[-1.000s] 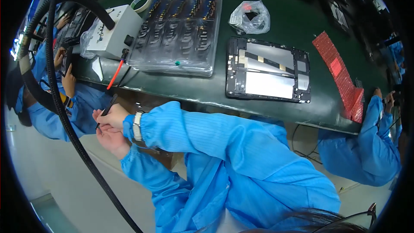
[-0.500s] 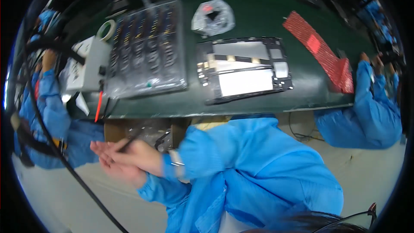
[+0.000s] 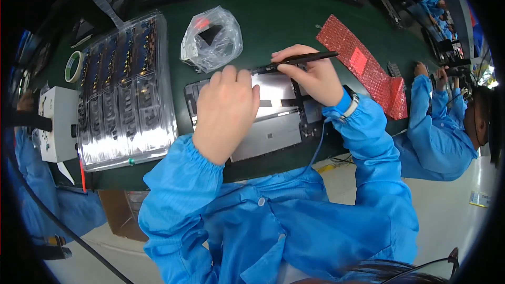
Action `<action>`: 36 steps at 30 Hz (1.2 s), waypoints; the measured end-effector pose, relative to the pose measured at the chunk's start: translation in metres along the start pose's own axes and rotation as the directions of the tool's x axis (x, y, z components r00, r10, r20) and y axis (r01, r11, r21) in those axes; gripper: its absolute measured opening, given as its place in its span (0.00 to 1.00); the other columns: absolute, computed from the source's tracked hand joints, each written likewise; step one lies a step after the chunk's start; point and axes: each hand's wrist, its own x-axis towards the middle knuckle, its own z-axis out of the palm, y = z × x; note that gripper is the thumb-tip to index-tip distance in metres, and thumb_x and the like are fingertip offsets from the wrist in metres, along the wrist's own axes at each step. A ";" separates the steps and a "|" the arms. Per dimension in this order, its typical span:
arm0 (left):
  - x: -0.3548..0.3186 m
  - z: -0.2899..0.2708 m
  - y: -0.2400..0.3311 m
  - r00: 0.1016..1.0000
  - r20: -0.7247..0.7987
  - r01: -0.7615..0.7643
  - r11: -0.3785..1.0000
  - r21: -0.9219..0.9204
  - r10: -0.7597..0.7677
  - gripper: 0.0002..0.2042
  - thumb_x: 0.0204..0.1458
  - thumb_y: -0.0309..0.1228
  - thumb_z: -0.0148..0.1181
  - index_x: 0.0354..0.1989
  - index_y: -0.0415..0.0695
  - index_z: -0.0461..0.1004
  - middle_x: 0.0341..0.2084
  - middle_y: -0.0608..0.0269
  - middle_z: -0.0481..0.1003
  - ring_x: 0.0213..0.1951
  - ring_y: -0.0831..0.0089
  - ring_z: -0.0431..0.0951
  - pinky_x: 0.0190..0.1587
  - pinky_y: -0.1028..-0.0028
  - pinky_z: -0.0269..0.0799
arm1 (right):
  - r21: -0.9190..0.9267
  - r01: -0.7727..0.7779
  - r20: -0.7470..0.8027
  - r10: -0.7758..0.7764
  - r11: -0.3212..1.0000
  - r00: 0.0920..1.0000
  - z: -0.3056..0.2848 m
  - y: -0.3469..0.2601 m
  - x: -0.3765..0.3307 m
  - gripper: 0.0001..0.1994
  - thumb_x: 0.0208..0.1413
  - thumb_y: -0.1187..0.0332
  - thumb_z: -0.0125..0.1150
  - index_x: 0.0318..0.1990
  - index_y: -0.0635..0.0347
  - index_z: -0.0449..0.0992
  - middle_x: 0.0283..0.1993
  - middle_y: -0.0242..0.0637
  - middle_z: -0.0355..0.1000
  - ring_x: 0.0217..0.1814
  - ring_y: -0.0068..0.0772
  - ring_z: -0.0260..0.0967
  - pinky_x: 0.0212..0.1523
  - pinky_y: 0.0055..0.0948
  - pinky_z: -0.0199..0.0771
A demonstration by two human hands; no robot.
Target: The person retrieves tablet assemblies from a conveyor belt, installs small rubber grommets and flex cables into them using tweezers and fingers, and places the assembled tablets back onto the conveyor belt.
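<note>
1. Clear plastic tray of parts at nine o'clock
2. Crumpled clear bag at eleven
3. Red bubble-wrap pouch at two
4. Tape roll and white box far left
5. A co-worker's blue sleeve at three

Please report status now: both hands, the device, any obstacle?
Left hand flat on open tablet. Right hand pinches black tool at its top edge. Plastic bag close behind, apart.

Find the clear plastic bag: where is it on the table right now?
In the head view, the plastic bag lies on the green table, just beyond the left hand, between the clear tray and the red strip.
</note>
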 end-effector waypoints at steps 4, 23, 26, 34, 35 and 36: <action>0.011 0.012 -0.006 0.984 -0.087 -0.164 0.982 -0.095 0.156 0.14 0.40 0.28 0.59 0.37 0.39 0.68 0.37 0.56 0.66 0.40 0.58 0.67 0.42 0.64 0.62 | -0.048 -0.046 0.158 0.053 0.998 0.986 -0.003 0.019 0.012 0.08 0.47 0.78 0.56 0.37 0.66 0.73 0.39 0.43 0.70 0.43 0.35 0.69 0.45 0.27 0.68; 0.009 0.009 -0.009 0.995 0.046 -0.083 0.996 0.014 0.083 0.20 0.42 0.29 0.57 0.47 0.44 0.69 0.44 0.61 0.67 0.46 0.63 0.67 0.48 0.64 0.61 | 0.008 -0.004 0.171 0.003 1.000 0.985 -0.004 0.025 0.012 0.09 0.44 0.79 0.58 0.36 0.66 0.73 0.38 0.45 0.72 0.41 0.40 0.71 0.43 0.31 0.70; 0.008 0.007 -0.011 0.996 0.009 -0.084 0.995 0.052 0.083 0.19 0.41 0.31 0.57 0.45 0.41 0.69 0.42 0.63 0.68 0.45 0.70 0.68 0.48 0.68 0.62 | 0.014 -0.013 0.183 0.011 1.000 0.983 -0.002 0.025 0.013 0.09 0.44 0.78 0.58 0.36 0.66 0.74 0.38 0.45 0.73 0.41 0.40 0.71 0.43 0.31 0.70; 0.009 0.008 -0.014 0.996 0.012 -0.093 0.995 0.023 0.093 0.19 0.41 0.30 0.57 0.44 0.40 0.69 0.43 0.63 0.68 0.46 0.70 0.68 0.49 0.68 0.62 | -0.075 0.058 0.219 -0.040 0.995 0.975 -0.001 0.022 0.016 0.08 0.44 0.78 0.58 0.35 0.66 0.74 0.38 0.46 0.73 0.41 0.41 0.71 0.43 0.31 0.70; 0.009 0.007 -0.014 0.995 0.006 -0.099 0.995 0.009 0.099 0.18 0.41 0.30 0.57 0.44 0.40 0.70 0.43 0.63 0.68 0.46 0.70 0.68 0.48 0.68 0.62 | -0.073 0.062 0.218 -0.045 0.995 0.975 0.000 0.023 0.017 0.08 0.44 0.78 0.58 0.35 0.66 0.74 0.38 0.46 0.73 0.41 0.41 0.71 0.43 0.31 0.70; 0.009 0.006 -0.014 0.995 0.004 -0.100 0.995 0.014 0.100 0.18 0.41 0.30 0.57 0.44 0.40 0.70 0.43 0.63 0.68 0.46 0.70 0.68 0.48 0.68 0.62 | -0.069 0.069 0.210 -0.053 0.995 0.976 -0.001 0.023 0.016 0.09 0.45 0.77 0.59 0.36 0.65 0.74 0.37 0.44 0.72 0.39 0.38 0.71 0.39 0.29 0.71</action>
